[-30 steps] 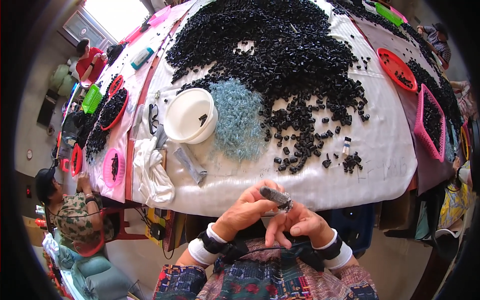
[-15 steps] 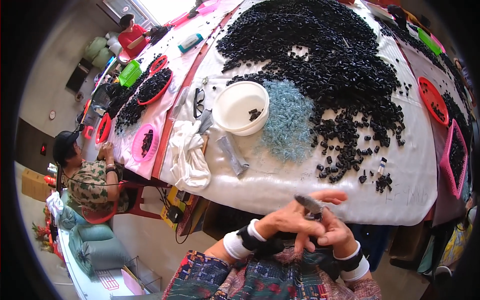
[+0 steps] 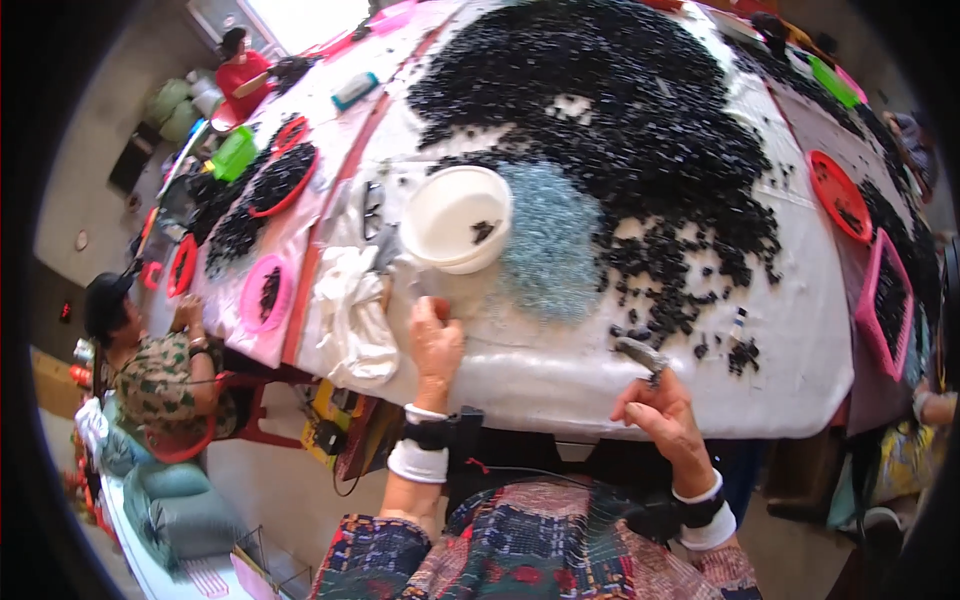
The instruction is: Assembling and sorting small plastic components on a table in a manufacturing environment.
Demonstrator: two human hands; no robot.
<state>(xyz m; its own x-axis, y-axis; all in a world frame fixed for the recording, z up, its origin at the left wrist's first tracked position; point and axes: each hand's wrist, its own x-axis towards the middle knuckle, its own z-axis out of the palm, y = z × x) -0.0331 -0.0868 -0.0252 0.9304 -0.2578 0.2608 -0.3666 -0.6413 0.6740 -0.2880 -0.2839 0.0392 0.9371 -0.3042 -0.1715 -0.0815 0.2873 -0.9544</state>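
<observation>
My left hand is over a grey flat strip beside the white bowl. Its fingers look curled together, but blur and the hand itself hide what is in them. My right hand, raised at the table's front edge, pinches a grey oblong metal-looking piece with a dark end; its exact kind is unclear. A few black pieces lie inside the bowl. Right of the bowl spreads a pile of small clear bluish pieces. Loose black cylindrical pieces are scattered beyond my right hand.
A large heap of black pieces covers the far table. White cloth and dark-framed glasses lie left of the bowl. Red and pink baskets stand at the right. A person in camouflage sits at the left.
My hands, formerly together around the grey piece, have come apart. The left has moved left onto the grey strip; the right keeps the piece and has moved slightly up. The whole view has shifted.
</observation>
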